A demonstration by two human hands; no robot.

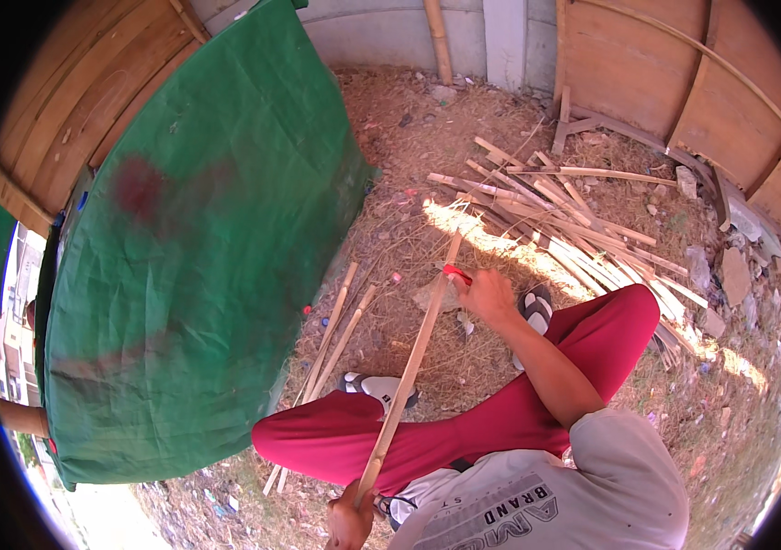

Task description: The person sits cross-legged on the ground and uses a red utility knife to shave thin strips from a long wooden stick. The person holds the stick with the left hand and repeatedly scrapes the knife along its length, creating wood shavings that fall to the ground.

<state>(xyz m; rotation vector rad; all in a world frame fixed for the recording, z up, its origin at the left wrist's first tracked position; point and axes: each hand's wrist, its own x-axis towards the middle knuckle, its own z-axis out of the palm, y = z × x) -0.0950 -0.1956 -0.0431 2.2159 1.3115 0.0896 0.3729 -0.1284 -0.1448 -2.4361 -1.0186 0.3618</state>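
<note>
A long, flat bamboo strip (411,383) slants up and away across my lap. My left hand (350,521) is wrapped around its near end, close beside my shirt. Toward the strip's far end, my right hand (486,295) is closed on a small red-handled knife (454,273). The knife lies against the strip or just over it; its blade is too small to make out clearly. My knees, in dark red trousers, are spread apart, and my feet in sandals rest on the ground under the strip.
A messy pile of bamboo strips (583,229) lies ahead on the right. A few more strips (340,339) lie left of my legs. A green tarp (198,247) hangs on the left. Wooden panels (647,82) and rubble (736,275) border the right side.
</note>
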